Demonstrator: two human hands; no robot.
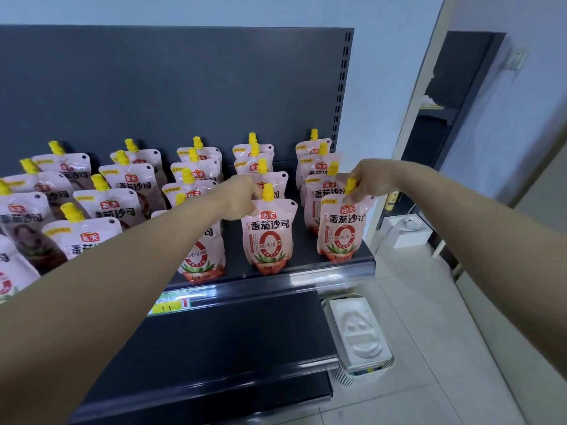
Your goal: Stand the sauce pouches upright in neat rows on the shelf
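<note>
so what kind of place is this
Probably a small shop or a mock-up of one: a dark metal display shelf with a slotted back panel, a price tag on its front rail, and rows of identical sauce pouches.

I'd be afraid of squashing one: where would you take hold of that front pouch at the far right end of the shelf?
Probably at the top seam beside the yellow cap of the soft pink sauce pouch, coming from above. It stands upright, its body is soft, and neighbours stand close behind. The right hand pinches it there now.
</note>
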